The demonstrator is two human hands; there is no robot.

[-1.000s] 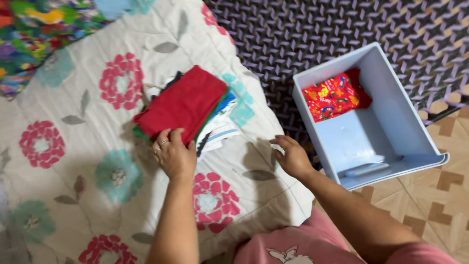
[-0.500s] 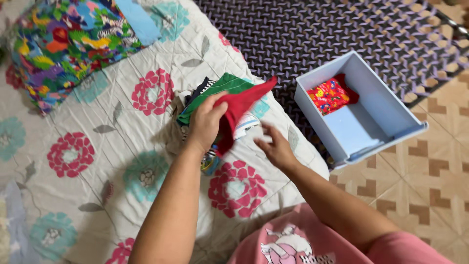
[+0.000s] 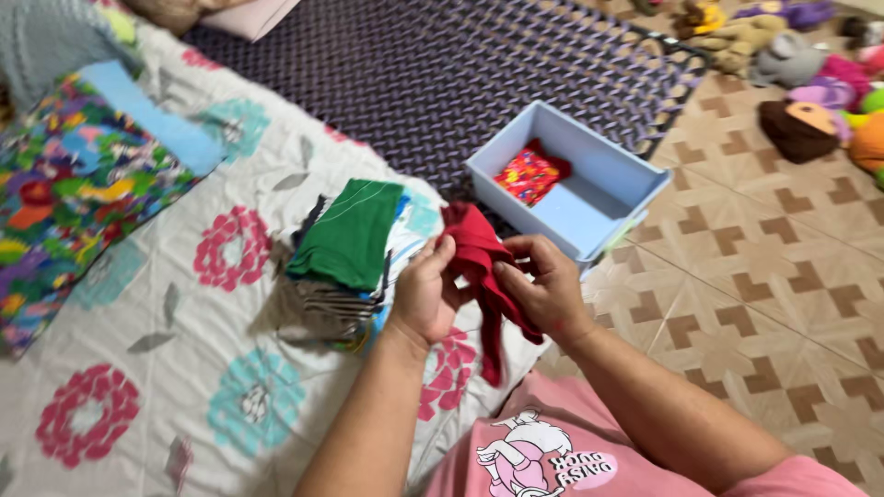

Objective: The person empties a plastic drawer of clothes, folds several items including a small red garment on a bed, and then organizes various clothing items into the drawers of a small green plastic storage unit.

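Head view: a red cloth (image 3: 479, 276) is held in the air between both hands, above the near edge of the bed (image 3: 138, 368). Its upper part is bunched between the two grips, and a long tail hangs down below them, over a pink flower of the bedspread. The left hand (image 3: 425, 299) is closed on the cloth's left side, thumb on top and fingers curled behind. The right hand (image 3: 545, 290) is pinched on the right side, fingertips pressed into the fabric. The hands are almost touching, with only the cloth between them.

Just left of the left hand, a stack of folded clothes (image 3: 345, 258) is seen on the bed, topped by a green piece (image 3: 350, 230). Beyond the hands, on the floor beside the bed, a pale blue bin (image 3: 599, 198) is set at the edge of a purple mat (image 3: 442, 64); a red patterned cloth (image 3: 527, 175) is laid in its far end. A multicoloured pillow (image 3: 64, 184) is seen at the far left of the bed. Soft toys (image 3: 810, 101) are scattered on the tiled floor at the upper right.
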